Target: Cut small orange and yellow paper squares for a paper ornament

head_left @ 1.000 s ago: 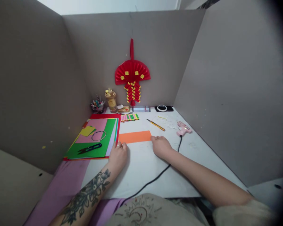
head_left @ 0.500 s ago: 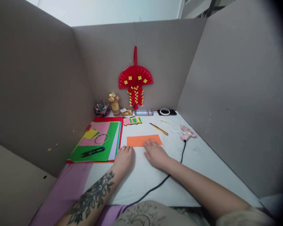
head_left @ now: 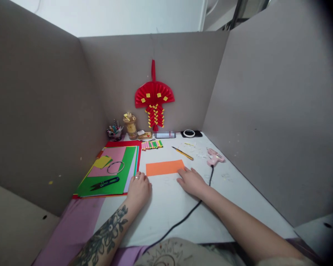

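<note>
A flat orange paper strip [head_left: 164, 168] lies crosswise on the white table in front of me. My right hand [head_left: 192, 181] rests at its lower right corner, palm down with fingers apart, the fingertips on or right at the paper's edge. Just below the strip's left end, my left hand [head_left: 140, 187] lies on the table with its fingers curled under and a ring on one of them. I see nothing in that hand, though its fingertips are hidden. Left of it is a stack of coloured paper [head_left: 127, 170], carrying dark thread snips [head_left: 104, 183] and a hoop [head_left: 115, 167].
A craft knife [head_left: 182, 153] and a row of rolled paper tubes [head_left: 152, 145] lie beyond the strip. A pink glue gun [head_left: 215, 157] sits to the right, its black cord [head_left: 183, 220] passing under my right forearm. A red paper fan ornament [head_left: 154, 95] hangs on the back panel.
My right hand has slid from the middle of the orange paper strip to its right end. The left hand stays curled near the left end. The camera view has shifted slightly.
</note>
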The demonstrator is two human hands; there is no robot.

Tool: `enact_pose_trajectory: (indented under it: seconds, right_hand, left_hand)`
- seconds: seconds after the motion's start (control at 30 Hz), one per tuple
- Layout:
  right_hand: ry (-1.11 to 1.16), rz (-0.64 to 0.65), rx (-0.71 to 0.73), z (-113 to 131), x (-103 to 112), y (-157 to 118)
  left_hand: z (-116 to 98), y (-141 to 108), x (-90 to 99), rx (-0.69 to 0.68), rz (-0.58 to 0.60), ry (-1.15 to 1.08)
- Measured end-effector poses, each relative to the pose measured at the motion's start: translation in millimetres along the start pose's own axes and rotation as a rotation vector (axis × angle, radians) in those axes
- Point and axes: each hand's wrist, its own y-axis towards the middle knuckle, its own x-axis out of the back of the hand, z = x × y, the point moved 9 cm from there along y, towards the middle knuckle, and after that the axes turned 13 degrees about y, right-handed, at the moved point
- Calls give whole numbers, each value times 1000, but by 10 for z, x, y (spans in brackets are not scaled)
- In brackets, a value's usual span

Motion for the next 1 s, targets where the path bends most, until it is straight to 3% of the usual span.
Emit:
enact_pose_trajectory:
  seconds: [0.13, 0.23, 0.3, 0.67, 0.8, 1.0]
  right_hand:
    - [65, 17, 79, 74, -8, -24]
    - [101, 114, 238, 254, -150, -39]
    - [113, 154, 250, 259, -228, -5]
    - [84, 72, 324, 115, -232, 231]
    - [77, 0, 374, 156, -185, 231]
    - [24, -45, 480, 526, -160, 304]
  left_hand:
    - [48, -23, -22, 19, -37, -58]
    - [81, -32, -42, 26, -59, -94]
    - [98, -31, -50, 32, -70, -108]
    - [242, -15, -84, 63, -62, -202]
    - [548, -16, -49, 135, -78, -183]
    - [1400, -272, -101, 379, 18, -51]
